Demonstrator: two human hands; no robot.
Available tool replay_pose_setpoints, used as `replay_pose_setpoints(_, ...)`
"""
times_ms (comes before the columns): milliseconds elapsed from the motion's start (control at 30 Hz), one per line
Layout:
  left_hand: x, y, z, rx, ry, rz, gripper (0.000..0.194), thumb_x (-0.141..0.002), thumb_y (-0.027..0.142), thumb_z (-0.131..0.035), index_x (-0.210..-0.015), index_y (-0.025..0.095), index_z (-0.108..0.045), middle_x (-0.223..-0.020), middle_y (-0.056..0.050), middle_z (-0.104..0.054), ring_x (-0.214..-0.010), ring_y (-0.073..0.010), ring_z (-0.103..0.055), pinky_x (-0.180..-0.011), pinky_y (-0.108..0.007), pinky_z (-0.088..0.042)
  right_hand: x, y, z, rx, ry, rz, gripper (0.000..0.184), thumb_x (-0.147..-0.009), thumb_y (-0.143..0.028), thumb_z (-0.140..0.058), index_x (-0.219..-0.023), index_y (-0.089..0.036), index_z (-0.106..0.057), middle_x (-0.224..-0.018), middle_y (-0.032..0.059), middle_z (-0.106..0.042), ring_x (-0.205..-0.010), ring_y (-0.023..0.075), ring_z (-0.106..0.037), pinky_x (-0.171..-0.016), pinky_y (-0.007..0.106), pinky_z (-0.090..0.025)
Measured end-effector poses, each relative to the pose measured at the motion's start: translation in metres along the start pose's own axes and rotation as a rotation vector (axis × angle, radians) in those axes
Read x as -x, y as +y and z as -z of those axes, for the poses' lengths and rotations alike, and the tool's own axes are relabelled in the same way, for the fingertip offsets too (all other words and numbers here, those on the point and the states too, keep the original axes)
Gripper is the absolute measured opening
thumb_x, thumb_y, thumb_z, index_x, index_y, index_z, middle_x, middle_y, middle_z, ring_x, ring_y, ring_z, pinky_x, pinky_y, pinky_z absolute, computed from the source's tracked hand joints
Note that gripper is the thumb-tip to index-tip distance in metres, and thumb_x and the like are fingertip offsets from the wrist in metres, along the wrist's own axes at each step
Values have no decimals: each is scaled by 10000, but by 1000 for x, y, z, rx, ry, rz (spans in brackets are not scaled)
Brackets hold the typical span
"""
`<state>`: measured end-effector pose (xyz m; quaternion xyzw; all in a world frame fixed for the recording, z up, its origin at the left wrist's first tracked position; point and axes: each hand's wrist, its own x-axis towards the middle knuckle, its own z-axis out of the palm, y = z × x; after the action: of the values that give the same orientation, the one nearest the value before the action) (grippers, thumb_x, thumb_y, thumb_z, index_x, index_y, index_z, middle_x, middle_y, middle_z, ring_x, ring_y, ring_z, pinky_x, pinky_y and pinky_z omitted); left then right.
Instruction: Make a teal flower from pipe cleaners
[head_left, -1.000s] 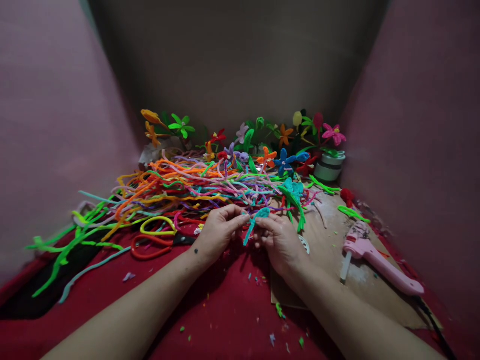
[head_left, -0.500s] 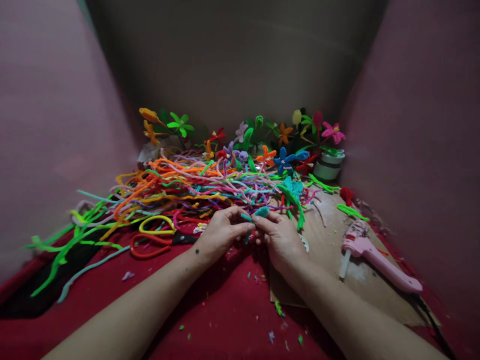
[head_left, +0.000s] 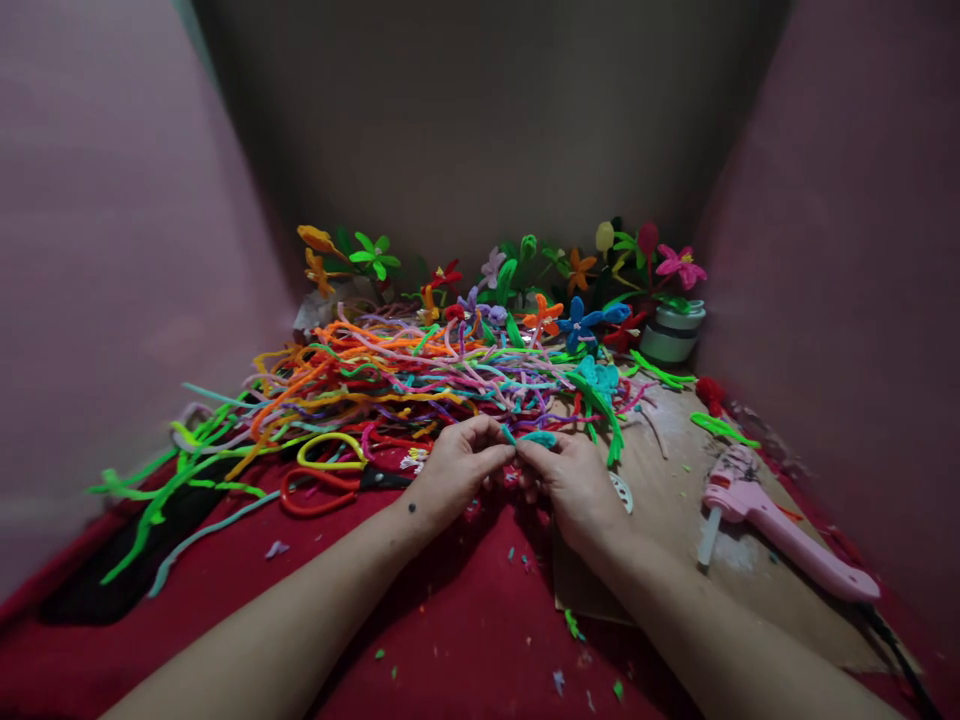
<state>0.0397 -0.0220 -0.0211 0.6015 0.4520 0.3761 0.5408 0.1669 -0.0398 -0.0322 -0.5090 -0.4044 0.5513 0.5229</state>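
Note:
A teal pipe cleaner [head_left: 538,438], partly bent into a petal-like loop, is pinched between my two hands. My left hand [head_left: 466,462] holds its short end between thumb and forefinger. My right hand [head_left: 571,478] grips the looped part close by, and the thumbs nearly meet. The fingers beneath are mostly hidden. Just beyond the hands spreads a heap of colourful pipe cleaners [head_left: 390,375]. Scissors with red and yellow handles [head_left: 319,492] lie left of my left hand. A teal pipe-cleaner flower [head_left: 598,376] with green leaves rests past my right hand.
At right, a pink glue gun [head_left: 795,550] lies on a cardboard sheet [head_left: 667,590], its cord trailing toward the front. Several pipe-cleaner flowers [head_left: 577,325] stand along the back beside a white pot [head_left: 673,332]. Small scraps [head_left: 574,625] litter the red cloth [head_left: 450,650].
The whole view has shifted, so everything appears slightly farther right. My hands keep their pinch, and the teal loop now lies flatter and lower between my fingers.

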Motion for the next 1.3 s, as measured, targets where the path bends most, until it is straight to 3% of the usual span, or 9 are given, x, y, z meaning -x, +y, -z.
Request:
replay_pose_setpoints(267,-1,-6,-1,-8,9,-117,70,-739,227,-553,-750,161,-531,-616,39,-544,-536,-84,-485,-532,-202,-393,-1,2,0,2,-20,39,195,-672,-273,-576,-530,-148,-528,-384,-40,-490,-311,64,-408,-314,173,-277)
replay_pose_setpoints(333,1,-7,-1,-122,41,-205,34,-752,191,-520,-757,166,-542,-673,21,-560,-620,-105,-513,-612,-218,-418,-1,2,0,-46,-19,18,182,-658,-275,-593,-545,-144,-536,-407,-39,-502,-318,62,-414,-310,171,-295)
replay_pose_setpoints(500,6,-11,3,-638,41,-543,199,-820,177,-415,-808,188,-613,-781,-47,-563,-750,-150,-509,-720,-252,-400,-3,5,0,-191,-58,-36,172,-612,-259,-642,-554,-146,-526,-432,-46,-486,-344,62,-408,-301,168,-302)
replay_pose_setpoints(600,8,-10,5,-744,19,-610,248,-846,206,-382,-859,200,-629,-816,-68,-562,-773,-163,-501,-728,-265,-394,-5,7,0,-233,-79,-20,188,-601,-265,-667,-564,-151,-523,-426,-57,-462,-350,64,-393,-306,173,-291)
replay_pose_setpoints(700,7,-5,6,-540,37,-509,168,-823,213,-447,-787,190,-609,-774,-42,-566,-745,-149,-512,-702,-250,-402,-5,7,1,-184,-76,19,188,-633,-284,-647,-565,-160,-523,-435,-57,-470,-349,66,-377,-326,192,-281)
replay_pose_setpoints(800,2,-1,7,-150,4,-239,79,-778,249,-547,-769,174,-572,-681,10,-548,-622,-108,-504,-614,-226,-414,-3,3,2,-59,-61,113,224,-685,-291,-599,-525,-171,-501,-403,-66,-435,-349,66,-339,-360,212,-252)
replay_pose_setpoints(933,-4,-1,12,241,-128,75,190,-723,313,-632,-741,160,-521,-604,41,-512,-483,-71,-477,-473,-197,-390,1,-4,2,78,-17,210,232,-701,-256,-579,-509,-175,-475,-422,-72,-406,-399,66,-315,-411,219,-242)
replay_pose_setpoints(1067,-5,-4,17,278,-224,222,227,-707,321,-653,-698,142,-513,-530,26,-514,-414,-69,-468,-406,-186,-366,2,-6,2,139,-20,253,198,-714,-243,-549,-539,-176,-487,-472,-63,-414,-449,79,-327,-451,223,-272)
replay_pose_setpoints(1300,-5,1,24,136,-262,210,222,-703,319,-643,-669,125,-542,-500,20,-519,-390,-63,-436,-404,-193,-344,4,-4,2,401,12,419,188,-766,-227,-492,-600,-169,-559,-546,-28,-493,-530,108,-401,-524,237,-303)
